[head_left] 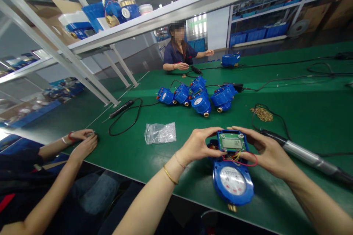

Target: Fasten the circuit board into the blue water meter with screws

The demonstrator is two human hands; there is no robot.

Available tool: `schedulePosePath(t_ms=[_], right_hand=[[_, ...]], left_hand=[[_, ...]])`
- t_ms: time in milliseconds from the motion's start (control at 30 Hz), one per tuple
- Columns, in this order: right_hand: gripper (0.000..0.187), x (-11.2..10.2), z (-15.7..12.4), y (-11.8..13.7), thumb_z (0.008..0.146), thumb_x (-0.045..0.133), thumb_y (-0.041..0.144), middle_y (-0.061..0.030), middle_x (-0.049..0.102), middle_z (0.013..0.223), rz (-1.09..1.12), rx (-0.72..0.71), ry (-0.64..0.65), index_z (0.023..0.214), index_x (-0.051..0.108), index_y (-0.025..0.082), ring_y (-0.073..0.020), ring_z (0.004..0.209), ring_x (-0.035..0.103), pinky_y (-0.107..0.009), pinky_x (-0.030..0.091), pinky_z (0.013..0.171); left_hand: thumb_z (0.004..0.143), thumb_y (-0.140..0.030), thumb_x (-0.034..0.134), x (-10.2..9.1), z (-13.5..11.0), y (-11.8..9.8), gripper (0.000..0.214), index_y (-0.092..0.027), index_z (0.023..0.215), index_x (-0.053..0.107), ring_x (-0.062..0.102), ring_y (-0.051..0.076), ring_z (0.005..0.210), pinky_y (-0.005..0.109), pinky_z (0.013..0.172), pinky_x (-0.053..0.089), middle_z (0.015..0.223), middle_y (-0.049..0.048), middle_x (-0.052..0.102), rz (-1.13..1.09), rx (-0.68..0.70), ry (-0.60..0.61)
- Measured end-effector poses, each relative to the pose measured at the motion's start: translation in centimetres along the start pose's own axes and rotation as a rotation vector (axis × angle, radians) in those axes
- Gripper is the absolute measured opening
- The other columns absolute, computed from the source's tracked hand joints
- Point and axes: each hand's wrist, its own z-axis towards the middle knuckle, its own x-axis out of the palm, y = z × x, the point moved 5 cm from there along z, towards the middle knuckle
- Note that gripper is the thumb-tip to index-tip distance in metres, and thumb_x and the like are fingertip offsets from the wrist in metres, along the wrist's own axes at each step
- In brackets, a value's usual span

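Together, fingers (211, 131) pinch a boxy blue plastic display unit (232, 142).

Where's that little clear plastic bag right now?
In the head view, the clear plastic bag lies on the green tabletop, left of the left hand and nearer the camera than the clustered blue meters.

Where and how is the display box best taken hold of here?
The display box is likely best gripped by its two side walls, the left hand from the left, the right hand from the right. Its screen faces up, so a grip from above would cover it, and wires bunch at its near edge, by the meter.
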Motion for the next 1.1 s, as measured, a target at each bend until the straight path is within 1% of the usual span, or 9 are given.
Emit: schedulePosePath(t_ms=[100,233,333,400,467,567,733,967,1100], right_hand=[[0.072,-1.8,-0.1,1.8,0.086,0.088,0.044,-0.0127,0.064,0.147,0.007,0.034,-0.058,0.150,0.060,0.029,-0.0265,0.121,0.071,-0.032,0.063,0.098],[0.035,-3.2,-1.4,5.8,0.083,0.089,0.041,-0.0104,0.080,0.103,0.031,0.066,-0.506,0.111,0.080,0.023,-0.0237,0.085,0.079,-0.021,0.065,0.078],[0.022,-0.3,-2.1,6.7,0.086,0.084,0.042,-0.0086,0.080,0.090,0.005,0.164,-0.385,0.096,0.083,0.022,-0.0245,0.076,0.078,-0.022,0.066,0.069],[0.023,1.6,-2.5,6.1,0.088,0.080,0.045,-0.0063,0.080,0.087,-0.077,0.208,-0.269,0.093,0.084,0.024,-0.0234,0.071,0.078,-0.020,0.065,0.063],[0.025,2.3,-2.8,5.4,0.091,0.075,0.048,-0.0037,0.079,0.081,-0.192,0.200,-0.252,0.090,0.085,0.025,-0.0210,0.065,0.076,-0.019,0.063,0.056],[0.028,2.5,-2.9,4.9,0.096,0.070,0.048,-0.0022,0.078,0.082,-0.289,0.165,-0.305,0.087,0.085,0.026,-0.0168,0.060,0.072,-0.019,0.061,0.054],[0.030,3.0,-2.8,4.7,0.089,0.076,0.052,-0.0054,0.077,0.087,-0.192,0.225,-0.411,0.082,0.084,0.024,-0.0196,0.071,0.072,-0.022,0.055,0.048],[0.041,3.6,-3.2,3.5,0.072,0.088,0.056,-0.0057,0.067,0.060,0.091,0.427,-0.509,0.083,0.082,0.017,-0.0174,0.050,0.061,-0.026,0.054,0.046],[0.055,3.9,-3.1,3.0,0.061,0.095,0.060,-0.0035,0.058,0.049,0.301,0.543,-0.517,0.082,0.078,0.012,-0.0091,0.041,0.045,-0.018,0.035,0.039]], left_hand=[[0.076,-0.032,0.091,-0.2,-1.1,-0.8,0.067,-0.015,0.136,0.068,0.073,0.028,0.124,0.039,0.112,0.058,0.135,0.0157,0.075,0.145,0.059,-0.098],[0.081,-0.021,0.084,0.0,-2.1,-1.5,0.069,-0.015,0.145,0.059,0.067,0.028,0.136,0.044,0.118,0.056,0.145,0.0178,0.069,0.347,0.208,-0.215],[0.088,-0.018,0.075,0.5,-2.6,-2.0,0.065,-0.013,0.149,0.052,0.064,0.028,0.139,0.044,0.118,0.057,0.145,0.0205,0.068,0.481,0.348,-0.307],[0.092,-0.017,0.071,0.9,-2.9,-2.3,0.063,-0.012,0.150,0.048,0.062,0.028,0.141,0.044,0.118,0.058,0.143,0.0219,0.069,0.561,0.417,-0.352],[0.094,-0.017,0.069,1.2,-3.1,-2.5,0.059,-0.011,0.149,0.047,0.062,0.029,0.141,0.043,0.117,0.058,0.141,0.0234,0.070,0.627,0.466,-0.378],[0.095,-0.016,0.067,1.5,-3.2,-2.9,0.052,-0.007,0.144,0.049,0.063,0.029,0.139,0.041,0.116,0.058,0.138,0.0258,0.071,0.679,0.499,-0.409],[0.098,-0.018,0.065,1.5,-3.1,-3.4,0.047,-0.005,0.141,0.051,0.063,0.030,0.139,0.040,0.116,0.058,0.136,0.0267,0.072,0.702,0.519,-0.444],[0.095,-0.016,0.069,1.9,-3.1,-3.5,0.053,-0.004,0.143,0.049,0.061,0.031,0.141,0.040,0.118,0.056,0.137,0.0276,0.071,0.711,0.545,-0.422],[0.097,-0.014,0.065,1.9,-3.0,-3.6,0.059,-0.007,0.151,0.044,0.058,0.030,0.144,0.043,0.118,0.057,0.142,0.0257,0.069,0.713,0.550,-0.410]])
